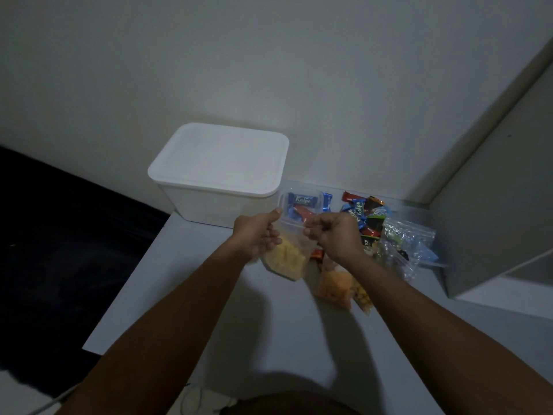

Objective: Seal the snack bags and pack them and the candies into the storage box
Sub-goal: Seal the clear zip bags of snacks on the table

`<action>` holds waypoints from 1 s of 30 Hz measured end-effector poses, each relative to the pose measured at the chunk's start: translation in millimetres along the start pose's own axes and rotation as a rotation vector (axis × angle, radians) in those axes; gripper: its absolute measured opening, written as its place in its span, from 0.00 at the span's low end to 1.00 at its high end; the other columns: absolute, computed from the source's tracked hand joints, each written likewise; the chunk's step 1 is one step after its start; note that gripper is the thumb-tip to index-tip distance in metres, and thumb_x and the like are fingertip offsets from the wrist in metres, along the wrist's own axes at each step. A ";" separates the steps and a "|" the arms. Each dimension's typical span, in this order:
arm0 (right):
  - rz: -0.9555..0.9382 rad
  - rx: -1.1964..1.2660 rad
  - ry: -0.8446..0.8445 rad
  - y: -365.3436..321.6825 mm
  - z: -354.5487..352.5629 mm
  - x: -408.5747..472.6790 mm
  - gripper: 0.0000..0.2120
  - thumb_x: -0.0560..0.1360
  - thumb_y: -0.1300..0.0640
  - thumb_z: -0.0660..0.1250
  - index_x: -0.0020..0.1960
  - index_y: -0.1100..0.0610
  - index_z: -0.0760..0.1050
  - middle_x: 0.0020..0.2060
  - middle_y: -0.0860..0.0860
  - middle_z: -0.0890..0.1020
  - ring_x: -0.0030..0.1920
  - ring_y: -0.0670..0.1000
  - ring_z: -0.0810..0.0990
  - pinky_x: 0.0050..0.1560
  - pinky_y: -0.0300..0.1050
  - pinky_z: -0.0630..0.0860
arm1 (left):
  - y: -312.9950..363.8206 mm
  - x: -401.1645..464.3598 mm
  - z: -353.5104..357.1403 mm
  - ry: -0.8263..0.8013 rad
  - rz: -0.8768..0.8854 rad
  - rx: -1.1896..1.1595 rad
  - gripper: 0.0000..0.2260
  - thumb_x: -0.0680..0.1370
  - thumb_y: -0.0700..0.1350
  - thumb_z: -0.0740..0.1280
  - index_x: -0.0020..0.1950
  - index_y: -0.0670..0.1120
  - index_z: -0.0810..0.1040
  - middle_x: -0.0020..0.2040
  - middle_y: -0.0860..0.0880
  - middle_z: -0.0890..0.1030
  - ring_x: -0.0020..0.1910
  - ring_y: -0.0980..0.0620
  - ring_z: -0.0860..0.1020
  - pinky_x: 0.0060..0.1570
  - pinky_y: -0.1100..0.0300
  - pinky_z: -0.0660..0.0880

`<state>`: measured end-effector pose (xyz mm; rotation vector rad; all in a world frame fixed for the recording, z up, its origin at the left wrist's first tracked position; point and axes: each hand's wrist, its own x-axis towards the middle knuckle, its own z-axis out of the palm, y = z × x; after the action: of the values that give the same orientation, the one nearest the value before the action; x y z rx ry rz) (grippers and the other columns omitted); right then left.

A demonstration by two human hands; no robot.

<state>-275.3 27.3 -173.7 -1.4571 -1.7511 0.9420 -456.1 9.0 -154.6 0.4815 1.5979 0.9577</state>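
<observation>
Head view. Your left hand (259,235) holds the yellow bag (288,259) up over the table (269,324), fingers curled round its left edge, thumb up by the top corner. Your right hand (335,235) pinches the top strip of the same bag from the right, fingers bunched tight on the plastic. The bag hangs between both hands, its yellow pieces settled in the lower half; you cannot tell whether the seal is closed.

The box (221,172), white with its lid on, stands at the far left of the table against the wall, just beyond your left hand.

A small clear tub (302,205) with blue-wrapped candies sits just beyond the bag's top. To its right, loose candies (363,214) in blue, red and dark wrappers lie in a heap near the far wall.

An orange bag (336,284) lies flat on the table under your right wrist, with another bag of pale pieces (363,295) touching its right side.

Empty clear bags (404,244) are crumpled at the right, beside the candies.
</observation>
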 end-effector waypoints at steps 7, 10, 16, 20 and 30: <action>0.008 0.060 -0.105 -5.2 2.8 -6.5 0.06 0.70 0.65 0.74 0.46 0.61 0.82 0.42 0.56 0.85 0.44 0.52 0.85 0.46 0.42 0.82 | -1.8 -0.3 2.4 -0.077 0.037 -0.033 0.04 0.78 0.39 0.65 0.47 0.39 0.78 0.40 0.43 0.82 0.39 0.48 0.82 0.40 0.56 0.81; 0.072 0.143 -0.163 -9.4 1.9 -7.5 0.06 0.70 0.62 0.74 0.46 0.60 0.81 0.42 0.57 0.84 0.43 0.51 0.84 0.46 0.43 0.83 | -1.5 -0.4 1.9 -0.070 0.060 -0.047 0.05 0.77 0.37 0.64 0.45 0.37 0.78 0.38 0.41 0.81 0.39 0.45 0.82 0.46 0.51 0.81; 0.104 0.065 -0.194 -15.1 6.1 -5.0 0.08 0.74 0.61 0.70 0.37 0.57 0.81 0.38 0.56 0.83 0.42 0.55 0.83 0.44 0.50 0.83 | -4.3 -5.9 4.2 -0.090 0.143 -0.001 0.04 0.75 0.33 0.64 0.40 0.36 0.75 0.35 0.37 0.79 0.36 0.43 0.81 0.44 0.49 0.81; 0.012 -0.081 -0.030 -13.2 15.0 -5.3 0.09 0.74 0.61 0.69 0.35 0.59 0.79 0.30 0.54 0.80 0.34 0.53 0.80 0.41 0.52 0.81 | -5.0 -7.5 0.4 -0.090 0.167 0.069 0.03 0.74 0.34 0.65 0.40 0.36 0.76 0.37 0.36 0.81 0.37 0.42 0.82 0.42 0.50 0.81; -0.068 -0.122 -0.069 -24.2 26.7 -9.8 0.06 0.76 0.61 0.67 0.41 0.59 0.79 0.31 0.46 0.77 0.35 0.46 0.77 0.39 0.41 0.75 | -7.8 -8.2 -12.9 -0.061 0.136 0.055 0.07 0.74 0.35 0.62 0.40 0.34 0.78 0.36 0.37 0.81 0.36 0.43 0.81 0.40 0.52 0.81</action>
<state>-308.6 11.8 -167.4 -1.4460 -1.9255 0.8738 -464.7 -5.7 -155.6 0.6579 1.5549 0.9935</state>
